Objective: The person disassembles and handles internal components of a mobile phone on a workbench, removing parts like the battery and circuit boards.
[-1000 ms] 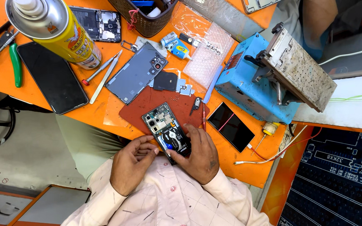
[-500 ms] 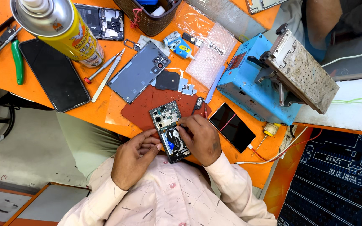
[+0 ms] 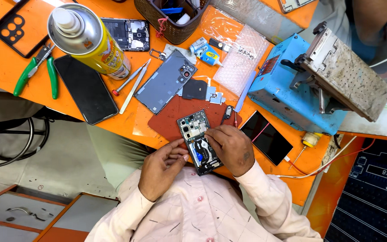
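The opened phone (image 3: 199,141) lies back-up without its cover, circuit board, camera modules and a dark coil exposed, half on the red-brown mat (image 3: 175,117) at the near edge of the orange table (image 3: 5,67). The left hand (image 3: 160,168), fingers curled, touches its left edge. The right hand (image 3: 230,148), loosely closed, presses fingertips on the board, holding nothing visible.
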